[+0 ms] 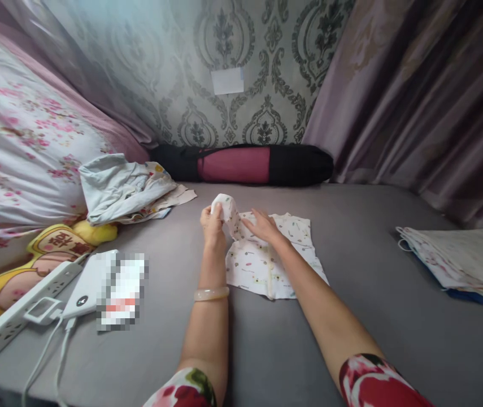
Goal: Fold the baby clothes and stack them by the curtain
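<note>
A small white baby shirt with a scattered print lies spread on the grey surface in front of me. My left hand grips one sleeve of it, raised off the surface at the shirt's left side, fingers closed round the cloth. Flat on the upper part of the shirt rests my right hand, its fingers stretched out and pointing left toward the lifted sleeve. A pale bangle is on my left wrist.
Crumpled clothes lie at the back left, and a folded cloth stack at the right. A black and maroon roll bag lies along the wall. Near left are a power strip, a white power bank with cables, and a yellow cushion.
</note>
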`<action>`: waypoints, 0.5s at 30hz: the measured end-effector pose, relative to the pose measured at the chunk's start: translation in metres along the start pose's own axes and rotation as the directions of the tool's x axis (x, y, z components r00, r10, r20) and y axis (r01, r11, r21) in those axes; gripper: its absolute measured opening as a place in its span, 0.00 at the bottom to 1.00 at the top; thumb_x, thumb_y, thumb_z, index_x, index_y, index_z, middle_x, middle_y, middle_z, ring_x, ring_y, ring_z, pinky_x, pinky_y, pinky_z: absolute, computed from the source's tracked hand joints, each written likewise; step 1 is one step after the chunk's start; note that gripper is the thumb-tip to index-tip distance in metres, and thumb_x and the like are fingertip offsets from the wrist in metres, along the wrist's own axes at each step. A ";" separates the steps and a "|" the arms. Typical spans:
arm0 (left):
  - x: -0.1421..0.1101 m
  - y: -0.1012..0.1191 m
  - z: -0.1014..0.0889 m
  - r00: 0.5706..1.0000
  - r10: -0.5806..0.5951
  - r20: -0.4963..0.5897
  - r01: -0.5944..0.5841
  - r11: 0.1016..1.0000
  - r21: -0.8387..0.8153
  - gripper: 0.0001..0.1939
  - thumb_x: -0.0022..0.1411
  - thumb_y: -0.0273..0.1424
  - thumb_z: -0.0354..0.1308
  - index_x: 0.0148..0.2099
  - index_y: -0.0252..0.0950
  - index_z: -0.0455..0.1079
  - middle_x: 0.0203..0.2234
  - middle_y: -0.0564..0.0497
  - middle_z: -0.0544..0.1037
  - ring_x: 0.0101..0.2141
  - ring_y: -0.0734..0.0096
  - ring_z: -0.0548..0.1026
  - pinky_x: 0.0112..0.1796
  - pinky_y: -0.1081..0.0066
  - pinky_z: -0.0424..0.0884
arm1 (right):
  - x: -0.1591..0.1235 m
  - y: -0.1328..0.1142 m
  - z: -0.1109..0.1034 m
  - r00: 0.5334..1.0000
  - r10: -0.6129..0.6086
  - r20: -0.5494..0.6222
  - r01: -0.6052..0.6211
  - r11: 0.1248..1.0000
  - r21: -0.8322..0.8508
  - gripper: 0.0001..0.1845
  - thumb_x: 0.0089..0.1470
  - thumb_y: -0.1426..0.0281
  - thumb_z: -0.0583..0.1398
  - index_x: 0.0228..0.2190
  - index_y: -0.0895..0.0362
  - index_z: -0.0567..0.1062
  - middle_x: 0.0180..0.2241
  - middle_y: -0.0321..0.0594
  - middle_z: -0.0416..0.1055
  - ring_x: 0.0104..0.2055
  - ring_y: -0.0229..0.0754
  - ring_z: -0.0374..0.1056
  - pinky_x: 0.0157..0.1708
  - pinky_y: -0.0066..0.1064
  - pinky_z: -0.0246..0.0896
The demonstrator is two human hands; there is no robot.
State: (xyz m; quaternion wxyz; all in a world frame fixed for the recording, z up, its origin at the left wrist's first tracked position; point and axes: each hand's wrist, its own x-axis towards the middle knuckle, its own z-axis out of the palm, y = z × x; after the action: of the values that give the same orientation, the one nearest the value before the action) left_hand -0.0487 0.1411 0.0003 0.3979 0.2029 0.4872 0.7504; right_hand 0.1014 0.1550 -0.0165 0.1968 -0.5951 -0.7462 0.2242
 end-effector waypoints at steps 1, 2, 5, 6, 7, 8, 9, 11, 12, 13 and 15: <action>-0.003 -0.002 0.003 0.999 0.029 0.013 -0.029 0.998 0.049 0.16 0.48 0.36 0.64 0.37 0.35 0.65 0.24 0.58 0.69 0.24 0.79 0.68 0.28 0.77 0.62 | -0.002 0.005 -0.004 0.993 0.025 -0.112 -0.015 0.996 0.089 0.31 0.60 0.54 0.53 0.58 0.57 0.65 0.61 0.49 0.61 0.64 0.48 0.53 0.63 0.41 0.43; -0.006 -0.004 0.006 0.998 0.062 0.032 -0.065 0.994 0.093 0.15 0.49 0.36 0.63 0.36 0.35 0.65 0.24 0.58 0.68 0.24 0.80 0.67 0.27 0.78 0.62 | -0.004 0.009 -0.008 0.976 0.081 -0.202 -0.041 0.980 0.196 0.25 0.60 0.57 0.53 0.54 0.58 0.70 0.57 0.49 0.67 0.61 0.47 0.59 0.60 0.38 0.50; -0.015 -0.011 0.015 0.983 0.144 0.111 -0.163 0.968 0.190 0.11 0.52 0.34 0.61 0.35 0.35 0.64 0.23 0.59 0.67 0.24 0.80 0.66 0.27 0.79 0.63 | -0.017 0.021 -0.021 0.902 0.378 -0.207 -0.180 0.767 0.616 0.19 0.63 0.60 0.51 0.40 0.59 0.75 0.43 0.47 0.77 0.44 0.42 0.73 0.43 0.32 0.67; -0.019 -0.013 0.017 0.979 0.147 0.138 -0.175 0.960 0.218 0.11 0.53 0.34 0.60 0.35 0.35 0.63 0.23 0.59 0.67 0.23 0.80 0.66 0.26 0.79 0.63 | -0.022 0.025 -0.025 0.877 0.461 -0.136 -0.223 0.640 0.735 0.19 0.65 0.61 0.49 0.38 0.60 0.74 0.39 0.46 0.78 0.37 0.40 0.75 0.35 0.29 0.69; -0.023 -0.015 0.019 0.977 0.140 0.162 -0.177 0.953 0.246 0.10 0.53 0.34 0.59 0.36 0.36 0.63 0.23 0.59 0.66 0.22 0.80 0.66 0.25 0.80 0.63 | -0.027 0.028 -0.028 0.852 0.519 -0.060 -0.253 0.511 0.821 0.19 0.65 0.61 0.47 0.36 0.60 0.73 0.35 0.46 0.78 0.32 0.38 0.75 0.29 0.27 0.69; -0.026 -0.017 0.021 0.974 0.129 0.188 -0.178 0.945 0.274 0.10 0.54 0.34 0.58 0.36 0.36 0.63 0.22 0.59 0.66 0.21 0.81 0.66 0.23 0.80 0.63 | -0.032 0.030 -0.030 0.832 0.554 0.003 -0.270 0.401 0.875 0.19 0.66 0.62 0.47 0.34 0.60 0.72 0.32 0.45 0.78 0.28 0.37 0.74 0.24 0.25 0.67; -0.030 -0.020 0.023 0.970 0.117 0.213 -0.180 0.936 0.303 0.10 0.55 0.34 0.58 0.36 0.36 0.62 0.22 0.60 0.66 0.19 0.81 0.65 0.21 0.80 0.62 | -0.036 0.033 -0.031 0.819 0.572 0.052 -0.281 0.320 0.905 0.19 0.66 0.63 0.47 0.33 0.61 0.71 0.30 0.45 0.77 0.25 0.36 0.73 0.21 0.24 0.65; -0.036 -0.025 0.026 0.960 0.110 0.259 -0.200 0.912 0.357 0.09 0.56 0.35 0.57 0.37 0.37 0.62 0.21 0.60 0.65 0.15 0.81 0.64 0.19 0.79 0.61 | -0.042 0.036 -0.032 0.806 0.582 0.111 -0.298 0.237 0.925 0.18 0.66 0.63 0.49 0.32 0.61 0.70 0.26 0.43 0.77 0.22 0.35 0.72 0.18 0.22 0.63; -0.039 -0.027 0.027 0.954 0.109 0.281 -0.216 0.899 0.382 0.09 0.57 0.35 0.56 0.37 0.37 0.62 0.21 0.60 0.66 0.14 0.81 0.65 0.18 0.79 0.61 | -0.044 0.037 -0.032 0.803 0.582 0.129 -0.307 0.219 0.926 0.18 0.66 0.62 0.49 0.32 0.61 0.70 0.25 0.43 0.77 0.21 0.35 0.72 0.18 0.22 0.63; -0.042 -0.030 0.028 0.947 0.104 0.304 -0.228 0.884 0.408 0.09 0.57 0.36 0.56 0.38 0.38 0.62 0.21 0.60 0.67 0.14 0.80 0.66 0.18 0.78 0.61 | -0.045 0.038 -0.031 0.805 0.576 0.141 -0.313 0.211 0.926 0.18 0.66 0.62 0.50 0.32 0.61 0.70 0.25 0.43 0.77 0.21 0.35 0.72 0.18 0.22 0.64; -0.047 -0.037 0.030 0.934 0.084 0.348 -0.250 0.849 0.465 0.09 0.59 0.35 0.55 0.40 0.38 0.63 0.22 0.59 0.69 0.17 0.77 0.70 0.20 0.77 0.63 | -0.045 0.038 -0.030 0.815 0.560 0.149 -0.318 0.217 0.923 0.18 0.66 0.62 0.50 0.34 0.62 0.71 0.26 0.44 0.77 0.22 0.35 0.72 0.19 0.22 0.65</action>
State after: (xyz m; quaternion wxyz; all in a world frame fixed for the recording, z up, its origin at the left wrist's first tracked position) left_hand 0.0149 0.1280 -0.0153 0.3361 0.4583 0.5759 0.5876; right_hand 0.1584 0.1211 -0.0152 0.5008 -0.5864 -0.2611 0.5806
